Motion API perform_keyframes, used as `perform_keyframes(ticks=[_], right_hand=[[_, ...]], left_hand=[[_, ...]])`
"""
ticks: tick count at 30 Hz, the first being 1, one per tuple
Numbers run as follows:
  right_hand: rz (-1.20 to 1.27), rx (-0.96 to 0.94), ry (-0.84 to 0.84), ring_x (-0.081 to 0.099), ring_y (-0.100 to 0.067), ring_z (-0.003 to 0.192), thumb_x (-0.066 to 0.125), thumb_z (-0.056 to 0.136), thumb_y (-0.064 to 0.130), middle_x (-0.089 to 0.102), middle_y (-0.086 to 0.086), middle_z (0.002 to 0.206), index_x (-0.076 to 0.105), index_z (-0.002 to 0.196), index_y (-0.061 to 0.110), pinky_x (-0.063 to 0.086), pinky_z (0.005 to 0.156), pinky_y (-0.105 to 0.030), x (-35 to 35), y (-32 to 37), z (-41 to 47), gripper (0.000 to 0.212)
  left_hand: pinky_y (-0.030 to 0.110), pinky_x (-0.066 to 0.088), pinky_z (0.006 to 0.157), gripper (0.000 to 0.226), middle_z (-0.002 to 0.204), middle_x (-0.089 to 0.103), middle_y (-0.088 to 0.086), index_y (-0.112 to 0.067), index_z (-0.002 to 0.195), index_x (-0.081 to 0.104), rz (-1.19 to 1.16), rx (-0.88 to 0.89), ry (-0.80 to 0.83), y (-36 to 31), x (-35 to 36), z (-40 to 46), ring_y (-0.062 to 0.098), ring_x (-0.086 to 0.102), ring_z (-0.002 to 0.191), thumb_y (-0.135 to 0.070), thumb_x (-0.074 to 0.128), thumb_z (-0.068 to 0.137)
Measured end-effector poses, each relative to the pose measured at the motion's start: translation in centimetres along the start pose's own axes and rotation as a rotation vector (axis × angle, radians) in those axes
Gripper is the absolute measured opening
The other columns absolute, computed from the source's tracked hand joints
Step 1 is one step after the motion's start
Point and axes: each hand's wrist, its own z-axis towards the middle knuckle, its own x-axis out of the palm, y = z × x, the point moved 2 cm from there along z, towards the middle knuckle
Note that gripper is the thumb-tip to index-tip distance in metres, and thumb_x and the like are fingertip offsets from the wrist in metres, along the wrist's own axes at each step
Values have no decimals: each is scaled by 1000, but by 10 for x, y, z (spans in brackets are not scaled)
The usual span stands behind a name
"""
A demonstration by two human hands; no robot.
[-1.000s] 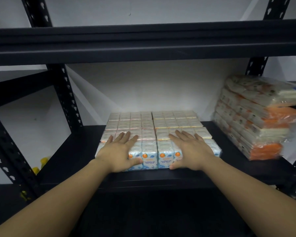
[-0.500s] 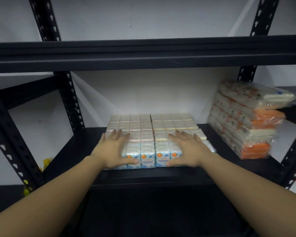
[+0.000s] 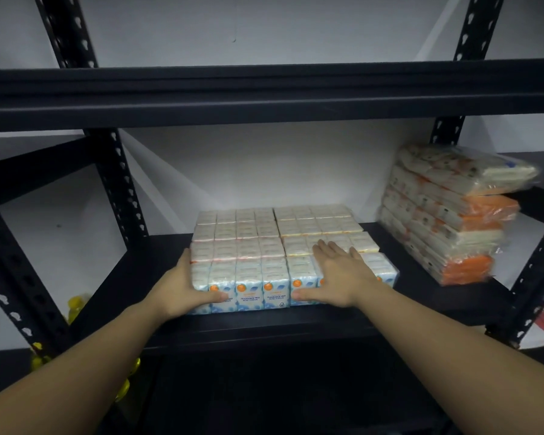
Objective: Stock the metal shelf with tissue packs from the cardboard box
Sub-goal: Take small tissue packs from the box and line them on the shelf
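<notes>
Tissue packs (image 3: 277, 246) sit in a neat block on the metal shelf (image 3: 151, 271), left hand (image 3: 182, 284) pressing open against its side, right hand (image 3: 339, 274) spread flat on top, apparently squaring a batch already stocked; the cardboard box is out of view.

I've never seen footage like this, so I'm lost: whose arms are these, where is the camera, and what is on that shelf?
No machine here: these are a person's bare arms, filmed by one wide-angle camera worn on the head, looking forward and down. On the black metal shelf lies a flat block of mini tissue packs. The left hand presses its front left corner; the right hand lies flat on top, thumb against the front. Nothing is lifted. A stack of larger packs sits at the right, apart from the block.
</notes>
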Motion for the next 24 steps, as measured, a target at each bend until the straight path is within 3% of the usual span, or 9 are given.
perform_keyframes(ticks=[5,10,19,24], right_hand=[[-28,1,-2,1,-20,160,32,62,107,-2,0,175,3,166,20,5,129,-54,1,-11,-1,138],[-22,31,-7,1,-18,160,33,63,106,0,1,175,4,167,22,6,129,-54,-1,-21,-6,136],[-35,94,24,11,-30,159,41,52,109,9,-10,173,12,164,13,11,127,-58,-12,-3,-5,150],[48,21,5,0,-26,160,47,52,107,0,-5,174,2,166,24,4,128,-58,-9,20,2,148]], left_hand=[[28,49,90,118,122,58,-28,-38,149,30,-41,33,-24,-5,10,5,7,61,111,-61,96,53],[32,51,97,123,127,58,-23,-39,152,27,-34,36,-4,-14,18,7,8,61,114,-65,94,53],[38,51,106,123,134,59,-19,-41,151,24,-102,56,27,-21,25,8,10,61,121,-63,95,53],[38,49,111,131,142,55,-23,-43,155,14,-130,106,133,-19,17,6,6,57,130,-64,96,55]])
